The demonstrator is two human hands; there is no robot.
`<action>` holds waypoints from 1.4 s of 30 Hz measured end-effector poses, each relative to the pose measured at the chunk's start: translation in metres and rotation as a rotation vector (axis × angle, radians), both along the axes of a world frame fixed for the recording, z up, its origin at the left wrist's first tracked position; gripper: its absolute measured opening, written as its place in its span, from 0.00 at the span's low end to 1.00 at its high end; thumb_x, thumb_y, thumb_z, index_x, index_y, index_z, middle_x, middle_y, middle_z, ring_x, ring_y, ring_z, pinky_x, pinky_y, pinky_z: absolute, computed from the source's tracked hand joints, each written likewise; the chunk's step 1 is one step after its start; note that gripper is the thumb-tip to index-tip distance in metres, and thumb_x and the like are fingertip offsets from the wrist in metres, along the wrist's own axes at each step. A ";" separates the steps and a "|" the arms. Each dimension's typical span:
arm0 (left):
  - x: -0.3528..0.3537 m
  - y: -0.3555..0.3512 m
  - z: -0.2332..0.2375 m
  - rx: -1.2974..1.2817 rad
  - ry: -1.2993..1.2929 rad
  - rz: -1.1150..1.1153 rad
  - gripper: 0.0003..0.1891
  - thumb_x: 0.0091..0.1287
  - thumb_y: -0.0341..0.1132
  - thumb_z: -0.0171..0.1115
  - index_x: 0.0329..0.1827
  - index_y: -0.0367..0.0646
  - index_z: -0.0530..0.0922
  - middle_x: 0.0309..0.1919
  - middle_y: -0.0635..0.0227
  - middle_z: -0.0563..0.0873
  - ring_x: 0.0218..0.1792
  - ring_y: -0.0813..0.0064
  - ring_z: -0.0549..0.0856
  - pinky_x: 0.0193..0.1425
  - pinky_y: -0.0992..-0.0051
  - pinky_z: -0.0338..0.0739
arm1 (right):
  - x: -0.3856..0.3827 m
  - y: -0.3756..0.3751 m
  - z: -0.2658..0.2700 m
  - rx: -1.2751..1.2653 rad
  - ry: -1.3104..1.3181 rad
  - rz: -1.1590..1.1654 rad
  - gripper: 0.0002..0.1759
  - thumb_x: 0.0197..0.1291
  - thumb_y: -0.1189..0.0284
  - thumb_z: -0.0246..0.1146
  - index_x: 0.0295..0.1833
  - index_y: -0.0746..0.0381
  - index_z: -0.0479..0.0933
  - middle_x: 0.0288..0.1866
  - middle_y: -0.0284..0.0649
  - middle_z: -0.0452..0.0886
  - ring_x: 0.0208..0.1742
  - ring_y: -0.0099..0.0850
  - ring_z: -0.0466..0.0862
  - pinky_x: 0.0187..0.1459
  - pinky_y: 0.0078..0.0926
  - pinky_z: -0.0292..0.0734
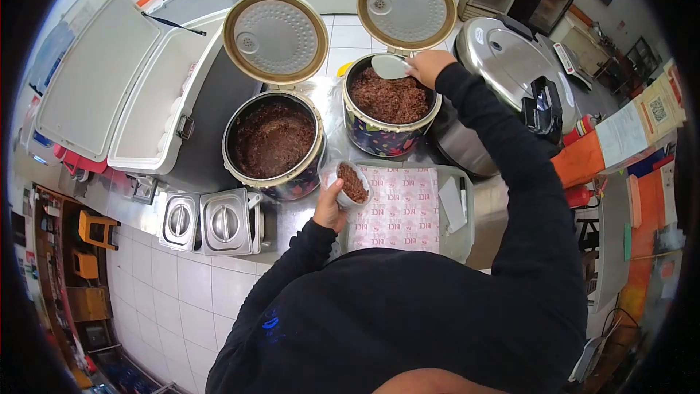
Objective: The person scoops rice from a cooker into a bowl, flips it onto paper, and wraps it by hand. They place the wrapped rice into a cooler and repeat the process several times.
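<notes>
My left hand [330,204] is closed around a small white cup [356,203], tilted, with reddish-brown cooked rice [353,182] in it. My right hand [430,68] grips a pale rice paddle [390,67] at the mouth of the right rice cooker [386,134], its blade just above the brown rice [390,98] there. To the left stands a second open rice cooker [281,184], with less rice [273,142] spread over its bottom and walls. Printed paper [394,208] lies on a tray [458,246] close to my body, right of the cup.
Both cooker lids [275,36] [406,6] are raised at the back. An open white cooler box [149,120] stands left, a large steel cooker [503,58] right. Two lidded steel containers [226,222] sit at the front left edge.
</notes>
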State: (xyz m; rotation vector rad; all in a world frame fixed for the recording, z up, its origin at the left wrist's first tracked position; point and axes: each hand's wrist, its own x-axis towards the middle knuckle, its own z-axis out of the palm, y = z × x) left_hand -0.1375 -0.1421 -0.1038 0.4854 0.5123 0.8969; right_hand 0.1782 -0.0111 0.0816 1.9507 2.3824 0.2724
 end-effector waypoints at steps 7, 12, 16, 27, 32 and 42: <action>-0.016 -0.021 0.003 -0.019 -0.041 -0.042 0.33 0.61 0.41 0.63 0.67 0.46 0.59 0.57 0.64 0.74 0.59 0.66 0.76 0.61 0.60 0.74 | 0.010 -0.070 -0.100 0.182 0.277 -0.242 0.21 0.65 0.59 0.52 0.55 0.62 0.74 0.40 0.49 0.81 0.39 0.48 0.82 0.38 0.44 0.77; -0.037 -0.044 0.008 -0.045 0.005 0.011 0.30 0.63 0.47 0.60 0.65 0.44 0.64 0.58 0.62 0.76 0.59 0.64 0.76 0.65 0.58 0.70 | 0.011 -0.053 -0.076 0.623 0.571 -0.142 0.28 0.60 0.57 0.60 0.59 0.65 0.72 0.45 0.54 0.80 0.43 0.50 0.81 0.42 0.44 0.76; -0.050 -0.056 0.013 -0.021 -0.009 -0.022 0.35 0.59 0.54 0.62 0.66 0.44 0.64 0.59 0.61 0.74 0.60 0.61 0.75 0.66 0.55 0.68 | 0.033 0.018 0.027 0.895 0.772 -0.124 0.21 0.56 0.57 0.64 0.48 0.61 0.79 0.37 0.51 0.83 0.41 0.49 0.82 0.42 0.39 0.76; -0.087 -0.082 0.019 0.012 -0.113 0.029 0.39 0.57 0.55 0.64 0.67 0.41 0.63 0.61 0.58 0.74 0.62 0.61 0.74 0.67 0.57 0.68 | 0.108 0.119 0.049 0.815 0.965 -0.372 0.22 0.61 0.54 0.57 0.38 0.64 0.80 0.35 0.53 0.83 0.42 0.50 0.82 0.45 0.42 0.74; -0.082 -0.088 0.018 -0.038 -0.087 -0.005 0.40 0.56 0.56 0.64 0.67 0.42 0.63 0.61 0.58 0.74 0.62 0.60 0.74 0.67 0.56 0.67 | 0.073 0.022 0.023 0.636 1.068 -0.094 0.17 0.67 0.60 0.56 0.39 0.66 0.77 0.29 0.33 0.81 0.31 0.18 0.78 0.36 0.18 0.74; -0.077 -0.085 0.013 -0.037 -0.030 -0.004 0.42 0.53 0.60 0.66 0.65 0.42 0.65 0.58 0.58 0.75 0.59 0.59 0.76 0.64 0.55 0.72 | 0.018 -0.099 -0.056 0.120 0.358 -0.451 0.21 0.61 0.59 0.56 0.39 0.69 0.78 0.37 0.58 0.81 0.43 0.55 0.80 0.48 0.48 0.74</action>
